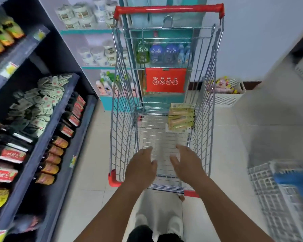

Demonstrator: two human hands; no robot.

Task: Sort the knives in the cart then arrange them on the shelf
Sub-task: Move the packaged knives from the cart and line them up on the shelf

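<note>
A wire shopping cart (122, 119) with a red handle (168, 9) stands in front of me in the aisle. Several yellow-green knife packs (181, 117) lie stacked on the cart floor at its far right. My left hand (141, 165) and my right hand (187, 163) reach over the near end of the cart, both with fingers apart and holding nothing. The packs lie well beyond both hands.
A dark shelf unit (63, 130) on the left holds bottles and sachets. Teal shelves (94, 67) with tubs and bottles stand behind the cart. A white basket (227, 96) sits at the right wall, and a blurred crate (276, 198) is at the near right.
</note>
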